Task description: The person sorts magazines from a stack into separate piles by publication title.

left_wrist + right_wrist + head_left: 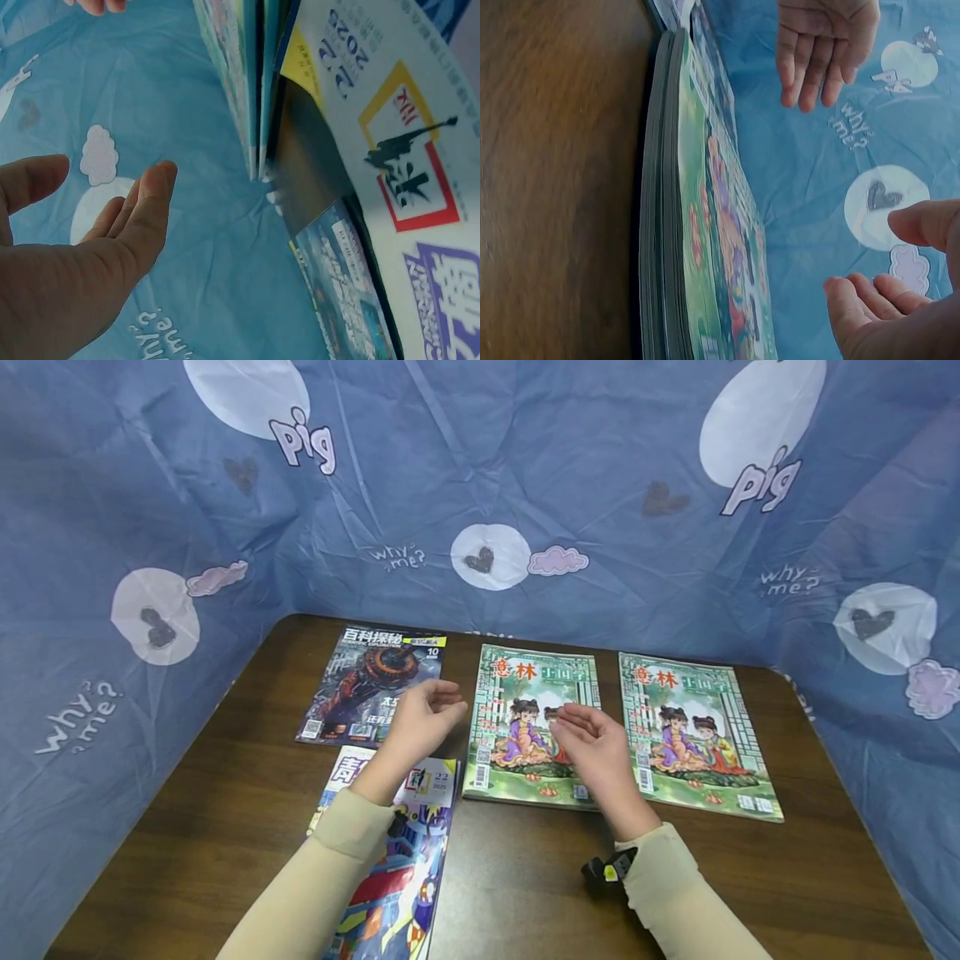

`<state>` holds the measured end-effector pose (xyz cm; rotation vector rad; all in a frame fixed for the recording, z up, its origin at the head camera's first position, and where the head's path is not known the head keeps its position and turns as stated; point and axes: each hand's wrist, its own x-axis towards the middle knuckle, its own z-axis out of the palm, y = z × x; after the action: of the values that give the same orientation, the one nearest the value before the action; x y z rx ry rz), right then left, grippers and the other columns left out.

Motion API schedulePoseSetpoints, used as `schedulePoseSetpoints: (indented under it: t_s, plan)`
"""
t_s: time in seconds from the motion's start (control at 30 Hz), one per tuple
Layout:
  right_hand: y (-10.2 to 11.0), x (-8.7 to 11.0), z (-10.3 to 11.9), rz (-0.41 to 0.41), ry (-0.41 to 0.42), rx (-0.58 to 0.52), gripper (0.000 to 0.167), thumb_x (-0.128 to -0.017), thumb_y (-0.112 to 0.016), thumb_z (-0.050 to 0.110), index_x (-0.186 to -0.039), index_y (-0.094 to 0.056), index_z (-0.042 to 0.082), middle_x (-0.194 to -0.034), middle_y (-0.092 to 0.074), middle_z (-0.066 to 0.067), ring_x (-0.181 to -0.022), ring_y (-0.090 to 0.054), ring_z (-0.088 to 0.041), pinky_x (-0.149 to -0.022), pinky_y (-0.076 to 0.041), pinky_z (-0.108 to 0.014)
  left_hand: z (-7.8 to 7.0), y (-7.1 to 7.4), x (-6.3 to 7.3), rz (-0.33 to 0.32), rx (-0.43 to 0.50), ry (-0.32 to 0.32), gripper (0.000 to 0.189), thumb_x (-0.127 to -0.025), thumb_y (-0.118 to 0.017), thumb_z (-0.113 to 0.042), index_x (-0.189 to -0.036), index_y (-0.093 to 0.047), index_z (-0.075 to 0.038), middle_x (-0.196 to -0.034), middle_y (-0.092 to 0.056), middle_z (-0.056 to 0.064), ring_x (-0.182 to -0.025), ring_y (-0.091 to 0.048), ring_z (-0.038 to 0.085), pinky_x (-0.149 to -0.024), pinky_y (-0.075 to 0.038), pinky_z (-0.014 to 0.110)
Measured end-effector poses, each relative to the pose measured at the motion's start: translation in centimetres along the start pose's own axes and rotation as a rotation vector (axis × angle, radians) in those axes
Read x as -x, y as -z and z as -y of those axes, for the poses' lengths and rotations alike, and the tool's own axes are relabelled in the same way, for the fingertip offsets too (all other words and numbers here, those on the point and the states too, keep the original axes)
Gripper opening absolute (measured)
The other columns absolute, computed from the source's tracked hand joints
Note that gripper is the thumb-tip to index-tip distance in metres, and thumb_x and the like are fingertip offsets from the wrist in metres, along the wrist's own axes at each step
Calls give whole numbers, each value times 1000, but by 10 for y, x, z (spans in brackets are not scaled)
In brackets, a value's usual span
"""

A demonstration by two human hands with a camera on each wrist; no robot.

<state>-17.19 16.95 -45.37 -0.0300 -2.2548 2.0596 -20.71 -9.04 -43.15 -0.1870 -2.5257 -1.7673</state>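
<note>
My left hand point(422, 723) hovers with relaxed fingers between a dark space-themed magazine point(356, 685) and a green magazine point(525, 785) in the middle. Over the right part of that green magazine is my right hand point(602, 758), its fingers loosely bent and nothing in its grasp. The two palms face each other across a gap. In the right wrist view, the green magazine point(697, 195) shows a thick edge with another one under it. Beneath my left forearm lies a colourful magazine point(431, 852), partly hidden by the sleeve.
A second green magazine point(705, 785) with the same cover lies at the right of the brown wooden table point(517, 893). Blue printed cloth point(420, 468) hangs behind the table and along both sides. A small black device point(606, 870) is strapped to my right wrist.
</note>
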Motion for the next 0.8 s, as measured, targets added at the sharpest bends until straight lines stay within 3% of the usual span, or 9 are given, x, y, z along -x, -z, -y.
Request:
schedulePoseSetpoints:
  t_s: [0.47,0.8]
  plan:
    - [26,-12,-4,-44,-9,41,50,-94,-75,10,-136,-55,-8,-135,-57,-27,-123,-59,-32,-93,-52,-24,3,-14,-10,-26,4,-47,34,-91,-70,-4,-122,-64,8,-113,-69,20,-101,-68,30,-91,-54,38]
    - [40,-17,-11,-89,-20,89,53,-94,-74,9,-138,-53,-11,-135,-57,-27,-124,-58,-34,-98,-50,-28,8,-17,-15,-3,-33,-8,39,-91,-71,-7,-126,-62,8,-118,-68,19,-104,-67,31,-92,-54,40]
